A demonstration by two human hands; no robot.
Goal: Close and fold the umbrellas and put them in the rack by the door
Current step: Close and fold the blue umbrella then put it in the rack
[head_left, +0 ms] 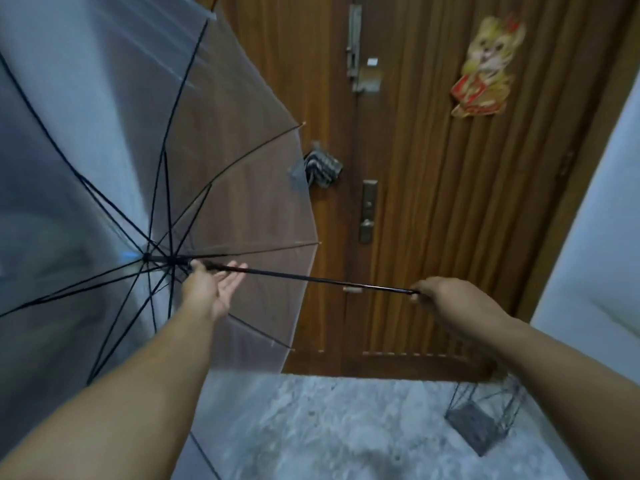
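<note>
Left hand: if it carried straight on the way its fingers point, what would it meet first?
The left hand points up and forward beside the shaft, so it would likely meet the clear canopy of the open umbrella first; the door lies beyond. Depth is unclear.

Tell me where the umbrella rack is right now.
The wire rack stands on the floor at lower right of the head view, by the wooden door, below the right hand.

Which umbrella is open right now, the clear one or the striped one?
The clear umbrella held by both hands is open, ribs spread. The striped umbrella hanging on the door is folded shut.
</note>
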